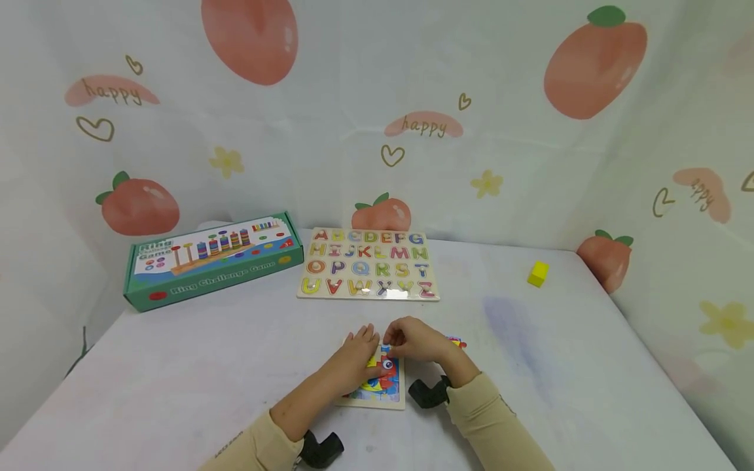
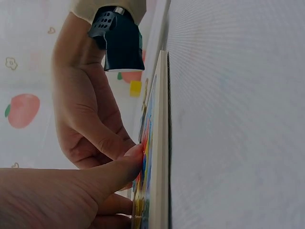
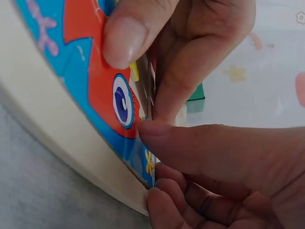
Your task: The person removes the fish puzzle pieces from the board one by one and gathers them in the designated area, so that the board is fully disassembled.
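The puzzle [image 1: 385, 405] lies on the surface [image 1: 235, 386]. The left hand [image 1: 355, 361] rests across it, fingers straight, thumb touching. The right hand [image 1: 419, 340] curls at its far right corner; whether it pinches a piece, I cannot tell. Behind stand 1 box [image 1: 215, 261] and 1 letter board [image 1: 368, 260].

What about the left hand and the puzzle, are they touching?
Touching. In the right wrist view, the thumb of the left hand lies on the red part of the puzzle, with no visible gap.
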`<act>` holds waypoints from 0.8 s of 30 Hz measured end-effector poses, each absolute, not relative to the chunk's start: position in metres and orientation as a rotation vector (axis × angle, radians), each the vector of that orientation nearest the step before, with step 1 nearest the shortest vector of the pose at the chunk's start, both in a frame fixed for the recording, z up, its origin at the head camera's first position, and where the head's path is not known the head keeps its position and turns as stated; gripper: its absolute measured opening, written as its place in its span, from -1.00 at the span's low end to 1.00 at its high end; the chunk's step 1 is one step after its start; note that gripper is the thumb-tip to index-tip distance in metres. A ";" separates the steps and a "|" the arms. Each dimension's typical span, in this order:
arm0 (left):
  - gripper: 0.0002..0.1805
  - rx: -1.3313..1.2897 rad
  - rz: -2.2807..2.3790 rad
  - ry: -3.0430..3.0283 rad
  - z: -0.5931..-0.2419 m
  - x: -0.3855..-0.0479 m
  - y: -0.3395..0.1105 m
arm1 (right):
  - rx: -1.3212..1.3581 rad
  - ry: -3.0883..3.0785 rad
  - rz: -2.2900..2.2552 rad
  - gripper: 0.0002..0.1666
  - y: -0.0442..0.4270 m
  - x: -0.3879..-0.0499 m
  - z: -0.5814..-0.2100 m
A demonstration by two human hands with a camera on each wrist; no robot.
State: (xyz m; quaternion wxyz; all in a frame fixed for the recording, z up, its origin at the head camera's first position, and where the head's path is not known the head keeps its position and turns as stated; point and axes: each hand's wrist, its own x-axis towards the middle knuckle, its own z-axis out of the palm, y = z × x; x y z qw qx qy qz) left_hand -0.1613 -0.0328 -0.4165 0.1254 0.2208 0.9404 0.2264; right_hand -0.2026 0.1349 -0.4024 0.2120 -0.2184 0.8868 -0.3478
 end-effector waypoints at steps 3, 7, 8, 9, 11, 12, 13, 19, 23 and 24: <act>-0.27 0.645 0.663 2.739 -0.416 -0.161 -0.033 | -0.588 2.479 -0.967 -0.89 0.134 -0.202 -0.401; -0.27 0.645 0.671 2.737 -0.416 -0.162 -0.034 | -0.588 2.478 -0.973 -0.88 0.134 -0.201 -0.399; -0.27 0.644 0.675 2.738 -0.416 -0.162 -0.034 | -0.598 2.475 -0.976 -0.88 0.134 -0.201 -0.399; -0.27 0.643 0.675 2.739 -0.416 -0.162 -0.034 | -0.602 2.466 -0.980 -0.88 0.134 -0.201 -0.398; -0.27 0.641 0.672 2.741 -0.417 -0.162 -0.034 | -0.613 2.445 -0.991 -0.88 0.136 -0.202 -0.398; -0.27 0.640 0.666 2.743 -0.417 -0.162 -0.034 | -0.614 2.437 -0.998 -0.88 0.137 -0.202 -0.398; -0.27 0.638 0.658 2.743 -0.416 -0.161 -0.034 | -0.612 2.429 -1.009 -0.88 0.139 -0.203 -0.398; -0.25 0.630 0.635 2.741 -0.414 -0.161 -0.033 | -0.574 2.357 -1.112 -0.90 0.146 -0.207 -0.398; -0.25 0.633 0.645 2.731 -0.414 -0.162 -0.032 | -0.539 2.295 -1.181 -0.86 0.149 -0.208 -0.399; -0.25 0.634 0.649 2.727 -0.414 -0.162 -0.033 | -0.533 2.279 -1.200 -0.85 0.150 -0.209 -0.399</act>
